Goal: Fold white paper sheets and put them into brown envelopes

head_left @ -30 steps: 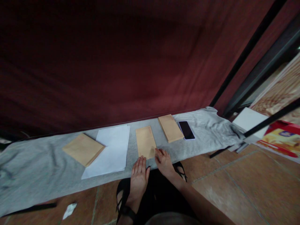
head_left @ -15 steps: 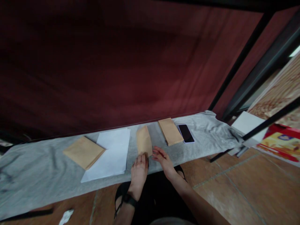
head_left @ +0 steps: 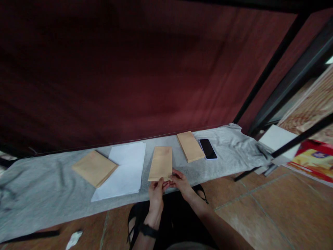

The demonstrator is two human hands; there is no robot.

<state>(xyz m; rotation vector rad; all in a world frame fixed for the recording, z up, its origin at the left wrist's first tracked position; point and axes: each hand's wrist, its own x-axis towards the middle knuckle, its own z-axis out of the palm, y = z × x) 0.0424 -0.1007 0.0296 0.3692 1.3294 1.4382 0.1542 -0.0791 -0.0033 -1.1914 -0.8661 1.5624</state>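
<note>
A brown paper envelope [head_left: 160, 162] is held by its near edge in front of me, its far end pointing away. My left hand [head_left: 156, 192] pinches that near edge, thumb on top. At the near right corner my right hand [head_left: 180, 182] grips the same envelope with curled fingers. Right of it lies a stack of brown envelopes [head_left: 190, 146], and beside that stack a dark-screened phone [head_left: 207, 149]. To the left, white paper sheets [head_left: 130, 170] lie flat, with another stack of brown envelopes [head_left: 95, 168] overlapping their left edge.
A grey cloth [head_left: 47, 187] covers the long narrow surface. Behind it rises a dark red wall [head_left: 145, 86]. Black metal bars [head_left: 272, 66] stand at the right, near a red and yellow box [head_left: 313, 158]. A crumpled white scrap [head_left: 74, 239] lies on the tiled floor.
The envelope has turned from a slanted, narrow look to facing up squarely. My right hand has closed on its near corner; my left hand now pinches the near edge with its thumb on top.
</note>
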